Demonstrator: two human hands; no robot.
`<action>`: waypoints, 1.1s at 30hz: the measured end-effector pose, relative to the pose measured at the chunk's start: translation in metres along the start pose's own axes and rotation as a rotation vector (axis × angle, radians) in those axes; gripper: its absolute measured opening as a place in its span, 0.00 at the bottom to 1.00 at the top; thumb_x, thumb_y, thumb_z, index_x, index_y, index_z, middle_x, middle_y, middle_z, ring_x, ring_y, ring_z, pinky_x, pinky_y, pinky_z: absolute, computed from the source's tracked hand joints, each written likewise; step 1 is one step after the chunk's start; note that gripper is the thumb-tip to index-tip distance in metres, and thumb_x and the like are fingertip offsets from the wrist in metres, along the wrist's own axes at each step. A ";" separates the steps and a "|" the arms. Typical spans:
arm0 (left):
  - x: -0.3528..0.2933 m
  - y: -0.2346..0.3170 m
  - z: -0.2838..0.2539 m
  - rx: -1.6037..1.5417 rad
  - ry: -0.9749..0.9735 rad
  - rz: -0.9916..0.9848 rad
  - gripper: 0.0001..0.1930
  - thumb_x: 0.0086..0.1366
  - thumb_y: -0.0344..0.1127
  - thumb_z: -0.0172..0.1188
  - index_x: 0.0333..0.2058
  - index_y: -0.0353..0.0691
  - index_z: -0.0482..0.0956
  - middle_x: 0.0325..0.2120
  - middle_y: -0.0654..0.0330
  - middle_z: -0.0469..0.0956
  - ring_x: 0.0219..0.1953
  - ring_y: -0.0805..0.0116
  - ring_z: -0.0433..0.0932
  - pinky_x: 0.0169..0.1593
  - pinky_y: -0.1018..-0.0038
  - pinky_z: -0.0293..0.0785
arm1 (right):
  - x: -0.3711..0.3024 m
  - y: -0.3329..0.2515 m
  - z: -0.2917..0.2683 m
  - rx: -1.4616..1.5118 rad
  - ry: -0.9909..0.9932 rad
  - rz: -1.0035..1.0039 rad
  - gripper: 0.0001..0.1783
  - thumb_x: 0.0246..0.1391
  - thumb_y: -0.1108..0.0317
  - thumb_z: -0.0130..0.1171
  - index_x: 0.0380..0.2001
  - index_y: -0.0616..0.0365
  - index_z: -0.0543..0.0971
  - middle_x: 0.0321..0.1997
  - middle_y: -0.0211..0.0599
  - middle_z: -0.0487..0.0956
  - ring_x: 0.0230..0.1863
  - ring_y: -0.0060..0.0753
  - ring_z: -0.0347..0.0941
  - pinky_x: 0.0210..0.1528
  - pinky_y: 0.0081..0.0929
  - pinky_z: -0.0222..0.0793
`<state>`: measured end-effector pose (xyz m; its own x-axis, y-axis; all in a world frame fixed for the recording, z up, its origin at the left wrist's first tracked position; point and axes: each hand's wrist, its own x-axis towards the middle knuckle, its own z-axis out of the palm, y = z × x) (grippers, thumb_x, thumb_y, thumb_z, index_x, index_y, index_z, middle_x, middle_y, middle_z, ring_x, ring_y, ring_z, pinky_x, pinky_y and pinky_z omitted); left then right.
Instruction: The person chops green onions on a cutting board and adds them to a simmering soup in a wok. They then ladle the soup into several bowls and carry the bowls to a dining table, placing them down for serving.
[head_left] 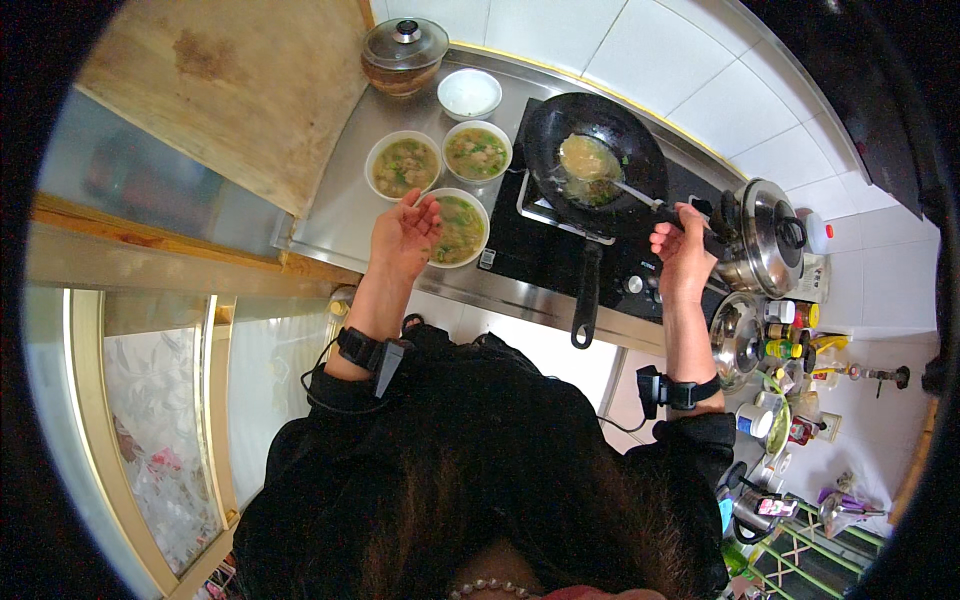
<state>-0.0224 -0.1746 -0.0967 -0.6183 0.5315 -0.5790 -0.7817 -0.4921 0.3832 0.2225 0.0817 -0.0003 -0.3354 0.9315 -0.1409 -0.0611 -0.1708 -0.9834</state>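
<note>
While the person stands at the steel counter [335,215], both forearms reaching over its front edge, the right grip [684,245] is closed around the dark handle of a long utensil [637,195]. Its metal shaft slants down into the black wok [640,145], and I can't make out its far end, which seems lost in the cloudy broth [588,160] and bits of green lying there. The wok sits on a black cooktop [508,238], well toward the counter's back edge, with its long handle [588,290] jutting out past the front edge. Over on the left part of the counter, the left grip [408,232] is half curled, palm up, at the rim of the nearest soup bowl [487,228]; from where I am I cannot tell whether it has hold of that rim or only hangs beside it. Two more filled bowls stand close by, one on the left [369,165] and one farther back [509,152], all three with greens in pale soup. Behind them is a white bowl [470,93], and a brown lidded pot [403,70] occupies the back left corner. Toward the counter's right end are a steel pot [745,240] and a glass lid [735,340].
</note>
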 end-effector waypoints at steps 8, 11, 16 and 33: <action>0.010 0.023 -0.013 -0.039 -0.043 -0.007 0.21 0.57 0.22 0.46 0.51 0.36 0.65 0.40 0.52 0.75 0.37 0.61 0.76 0.39 0.67 0.75 | -0.018 -0.035 0.028 -0.031 -0.001 -0.048 0.14 0.57 0.60 0.54 0.40 0.57 0.76 0.21 0.36 0.76 0.18 0.26 0.72 0.21 0.22 0.67; 0.008 0.034 -0.017 -0.056 -0.018 0.005 0.20 0.57 0.22 0.46 0.50 0.36 0.65 0.39 0.52 0.75 0.37 0.60 0.76 0.39 0.66 0.75 | -0.030 -0.041 0.047 -0.003 -0.044 -0.046 0.14 0.57 0.60 0.53 0.41 0.58 0.76 0.21 0.36 0.76 0.18 0.26 0.72 0.21 0.22 0.66; 0.005 0.058 -0.025 -0.096 0.015 0.019 0.20 0.56 0.22 0.45 0.49 0.36 0.66 0.39 0.52 0.75 0.37 0.60 0.77 0.39 0.66 0.75 | -0.051 -0.041 0.091 0.066 -0.121 -0.006 0.16 0.58 0.59 0.52 0.42 0.60 0.75 0.20 0.35 0.75 0.17 0.27 0.70 0.20 0.23 0.65; 0.011 0.107 -0.074 -0.123 0.070 0.002 0.18 0.56 0.21 0.45 0.47 0.35 0.68 0.37 0.52 0.75 0.37 0.60 0.76 0.39 0.66 0.74 | -0.107 0.106 0.197 -0.503 -0.611 -0.625 0.07 0.50 0.76 0.59 0.35 0.60 0.79 0.27 0.41 0.79 0.24 0.29 0.78 0.28 0.23 0.74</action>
<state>-0.1062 -0.2721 -0.1149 -0.6092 0.4829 -0.6290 -0.7621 -0.5758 0.2960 0.0668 -0.0993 -0.0673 -0.8118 0.4593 0.3607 -0.0344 0.5789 -0.8147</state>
